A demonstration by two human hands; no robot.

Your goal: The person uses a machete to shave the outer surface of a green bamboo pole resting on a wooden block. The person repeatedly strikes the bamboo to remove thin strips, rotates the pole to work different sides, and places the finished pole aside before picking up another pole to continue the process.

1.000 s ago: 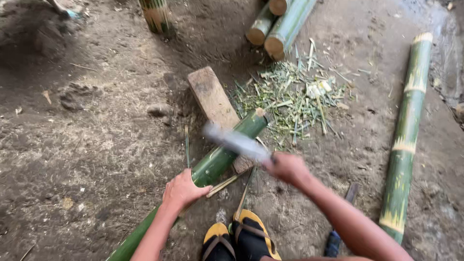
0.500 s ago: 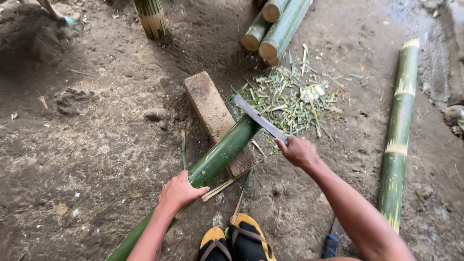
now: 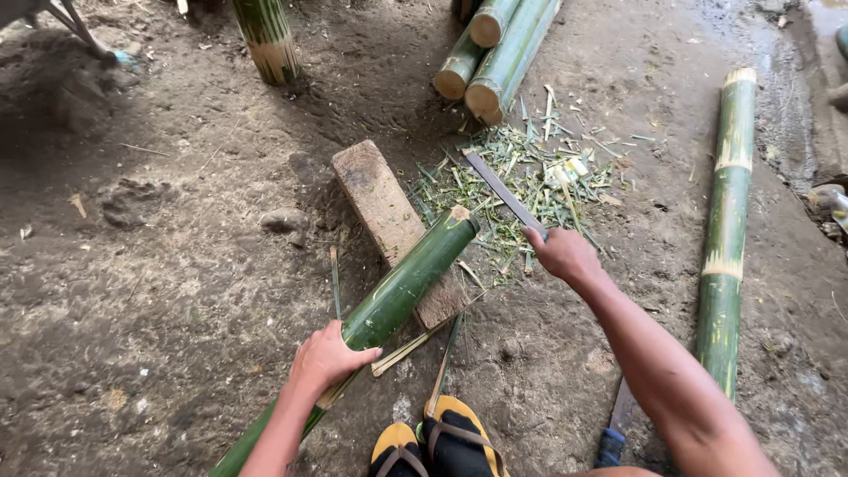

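Observation:
My left hand [image 3: 325, 358] grips a long green bamboo pole [image 3: 397, 291] near its middle. The pole's cut end rests across a worn wooden block [image 3: 375, 199] on the dirt floor. My right hand [image 3: 564, 254] holds a long-bladed knife [image 3: 503, 190] by its handle, the blade raised and pointing up-left, just right of the pole's cut end. A pile of green bamboo shavings [image 3: 530, 177] lies beyond the block, under the blade.
Another long bamboo pole [image 3: 729, 221] lies at the right. Three bamboo pieces [image 3: 495, 53] lie at the top, a standing one [image 3: 268, 40] at top left. Thin strips [image 3: 415, 346] lie near my sandalled feet [image 3: 442, 446]. A blue-handled tool [image 3: 612, 437] is by my right arm.
My right hand has swung the knife from across the pole's end up and to the right, clear of the pole. My left hand stays on the pole.

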